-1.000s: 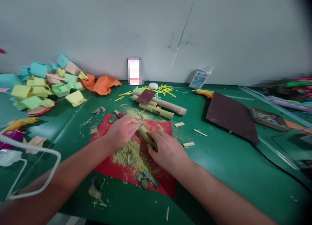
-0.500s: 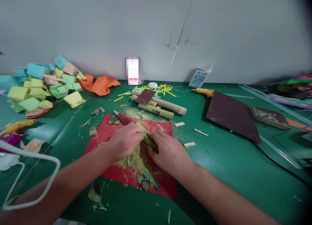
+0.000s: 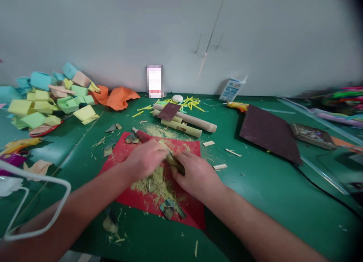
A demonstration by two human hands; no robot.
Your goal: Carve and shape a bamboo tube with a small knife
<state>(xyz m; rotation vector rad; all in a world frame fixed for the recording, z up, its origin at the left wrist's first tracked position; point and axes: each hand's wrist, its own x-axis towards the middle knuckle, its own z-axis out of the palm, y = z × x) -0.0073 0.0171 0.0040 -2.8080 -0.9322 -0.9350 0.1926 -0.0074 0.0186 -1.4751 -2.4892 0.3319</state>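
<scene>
My left hand is closed round a knife with a dark red handle, whose end sticks out past my fingers. The blade end lies against a short pale bamboo stick. My right hand is wrapped round the near end of that stick and holds it slanted over a red sheet on the green table. A heap of yellowish shavings lies on the sheet just below both hands.
Longer bamboo pieces with a small brown sandpaper scrap lie behind the sheet. A large sandpaper sheet is at right, folded coloured paper boxes at left, an orange cloth by the wall, and a white cable at near left.
My left hand slid the knife along the stick toward my right hand, then drew back slightly. The right hand has barely moved.
</scene>
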